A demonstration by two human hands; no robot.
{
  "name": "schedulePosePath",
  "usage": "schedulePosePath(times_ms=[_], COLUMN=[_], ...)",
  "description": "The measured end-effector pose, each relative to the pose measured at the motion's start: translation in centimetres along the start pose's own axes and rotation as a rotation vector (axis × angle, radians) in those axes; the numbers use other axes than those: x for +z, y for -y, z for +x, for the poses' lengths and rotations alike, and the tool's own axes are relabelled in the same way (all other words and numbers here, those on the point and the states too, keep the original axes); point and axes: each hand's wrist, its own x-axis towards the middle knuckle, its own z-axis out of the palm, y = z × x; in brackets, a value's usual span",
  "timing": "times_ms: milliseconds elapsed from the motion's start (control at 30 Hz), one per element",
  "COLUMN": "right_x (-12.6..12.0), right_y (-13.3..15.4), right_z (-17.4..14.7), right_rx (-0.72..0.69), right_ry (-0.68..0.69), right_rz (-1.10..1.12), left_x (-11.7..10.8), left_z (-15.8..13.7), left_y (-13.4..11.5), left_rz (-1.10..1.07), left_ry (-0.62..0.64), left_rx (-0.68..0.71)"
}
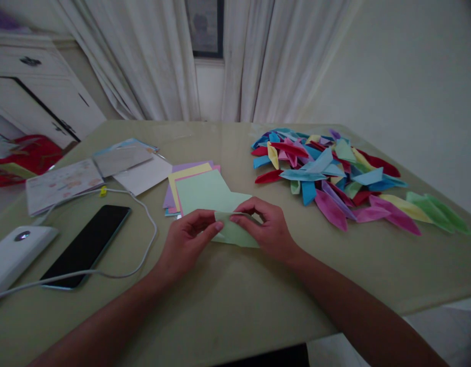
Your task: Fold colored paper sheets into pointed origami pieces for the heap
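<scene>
Between my two hands is a pale green sheet of paper [237,235], partly folded, with a raised edge pinched at the top. My left hand [189,237] grips its left side between thumb and fingers. On the right side, my right hand [268,227] pinches the same edge, its thumb close to the left thumb. Just behind the hands lies a stack of coloured square sheets [199,188], light green on top, with pink, yellow and purple edges showing beneath. Part of the held sheet is hidden by my fingers.
A heap of folded coloured paper pieces [315,165] spreads over the table's right side. To the left lie a black phone [88,244], a white power bank [19,260], a white cable [149,216] and paper packets [65,183]. The table [227,306] ends near my body.
</scene>
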Motion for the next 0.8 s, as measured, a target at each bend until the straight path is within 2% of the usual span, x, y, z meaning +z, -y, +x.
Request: schedulePosePath(times_ms=[100,367,567,800], right_x=[0.01,-0.2,-0.15,-0.26], right_y=[-0.05,-0.11,-0.23,-0.59], right_z=[0.09,0.07,-0.06,0.22], right_rx=[0.036,0.119,0.183,0.241], right_ry=[0.02,0.132,0.177,0.197], right_rz=[0.026,-0.13,-0.1,-0.082], left_x=[0.01,-0.08,-0.34,-0.32], left_z=[0.12,0.25,0.23,0.44], left_y=[0.08,-0.08,-0.11,0.43], left_rz=[-0.022,0.05,0.095,-0.042], left_ry=[0.031,-0.027,-0.109,-0.175], left_rx=[-0.031,-0.038,0.003,-0.046])
